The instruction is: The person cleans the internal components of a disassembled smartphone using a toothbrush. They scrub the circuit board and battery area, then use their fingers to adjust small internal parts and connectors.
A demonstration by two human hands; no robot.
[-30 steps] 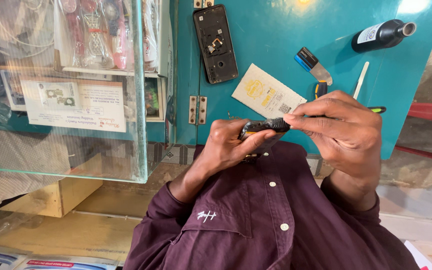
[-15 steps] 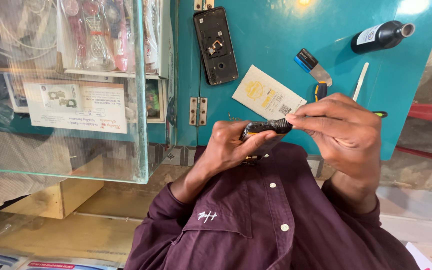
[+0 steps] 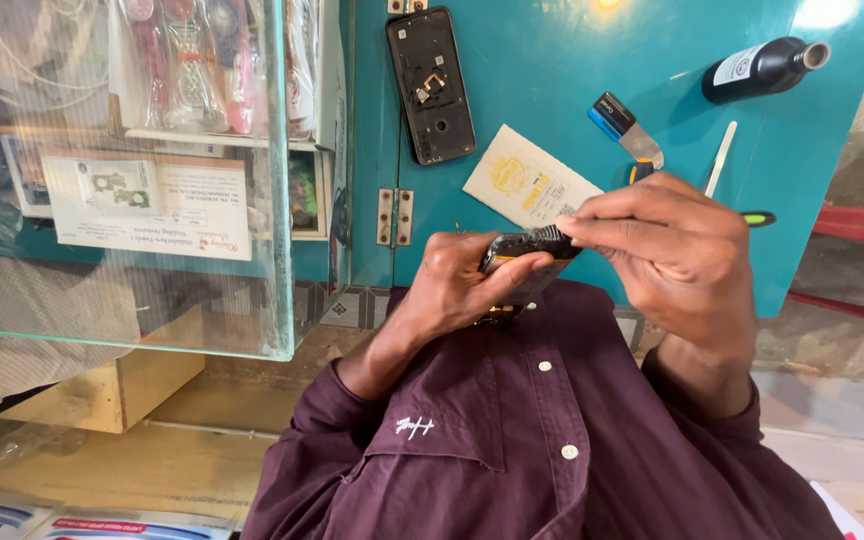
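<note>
A pale yellow rectangular card point(image 3: 530, 185) with yellow printing is laid tilted on the teal table; a white label point(image 3: 735, 64) is wrapped round the dark bottle at top right; a white rectangular printed sign point(image 3: 147, 205) is seen behind the glass; red-and-white packages point(image 3: 82, 523) are seen at bottom left.

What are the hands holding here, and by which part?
A dark phone-like device: the left hand grips its lower body, and the right hand pinches its upper end.
</note>
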